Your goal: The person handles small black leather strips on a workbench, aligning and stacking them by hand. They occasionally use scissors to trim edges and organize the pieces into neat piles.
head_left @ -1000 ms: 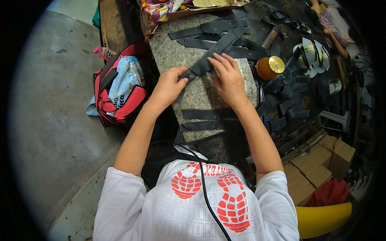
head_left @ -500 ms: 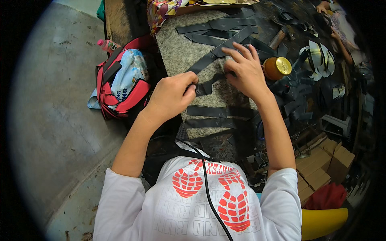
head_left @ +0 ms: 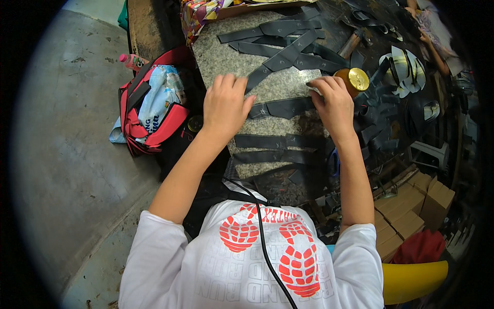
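Note:
A dark rubber strip (head_left: 285, 107) lies flat across the speckled stone slab (head_left: 221, 56). My left hand (head_left: 225, 105) presses its left end and my right hand (head_left: 334, 100) pinches its right end. Several more dark strips (head_left: 280, 41) are piled at the slab's far side, and two others (head_left: 272, 149) lie on the near side, close to my body. A round gold-lidded tin (head_left: 352, 80) stands just right of my right hand.
A red bag (head_left: 149, 110) with a plastic packet and a pink-capped bottle (head_left: 133, 61) sits on the concrete floor at the left. A hammer (head_left: 352, 44), cut rubber scraps, cardboard boxes (head_left: 417, 206) and a yellow seat (head_left: 411, 280) crowd the right. Another person's arm (head_left: 432, 41) shows far right.
The strip that was held up between both hands now lies flat on the slab. Both hands came down and toward me, spreading to its two ends.

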{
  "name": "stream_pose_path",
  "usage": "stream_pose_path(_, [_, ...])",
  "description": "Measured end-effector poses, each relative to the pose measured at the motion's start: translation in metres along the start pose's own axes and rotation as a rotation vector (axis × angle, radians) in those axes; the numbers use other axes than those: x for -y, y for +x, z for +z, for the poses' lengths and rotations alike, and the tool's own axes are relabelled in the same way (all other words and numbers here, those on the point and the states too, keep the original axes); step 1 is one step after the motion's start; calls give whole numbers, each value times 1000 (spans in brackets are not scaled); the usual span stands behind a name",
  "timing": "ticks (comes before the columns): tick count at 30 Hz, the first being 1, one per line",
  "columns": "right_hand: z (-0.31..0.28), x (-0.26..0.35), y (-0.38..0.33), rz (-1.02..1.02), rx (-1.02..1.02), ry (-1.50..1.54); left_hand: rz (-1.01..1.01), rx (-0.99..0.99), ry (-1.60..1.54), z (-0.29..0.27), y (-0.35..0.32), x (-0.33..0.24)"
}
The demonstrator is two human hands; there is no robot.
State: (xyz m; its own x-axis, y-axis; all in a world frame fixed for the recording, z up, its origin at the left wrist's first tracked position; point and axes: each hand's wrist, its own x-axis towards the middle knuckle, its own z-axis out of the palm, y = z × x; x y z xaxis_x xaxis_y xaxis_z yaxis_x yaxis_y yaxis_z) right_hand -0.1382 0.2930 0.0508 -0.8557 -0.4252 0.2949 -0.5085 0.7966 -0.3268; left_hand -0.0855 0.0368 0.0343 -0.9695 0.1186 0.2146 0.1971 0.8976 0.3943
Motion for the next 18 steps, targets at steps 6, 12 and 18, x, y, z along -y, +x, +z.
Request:
stream_pose_path(6, [40, 15, 35, -151, -82, 29, 6, 112, -126, 18, 19, -7])
stream_pose_path(12, [44, 3, 44, -217, 40, -166, -71, 286, -605, -22, 19, 27])
stream_pose_path(18, [26, -12, 31, -198, -63, -243, -95, 319, -491, -36, 15, 66])
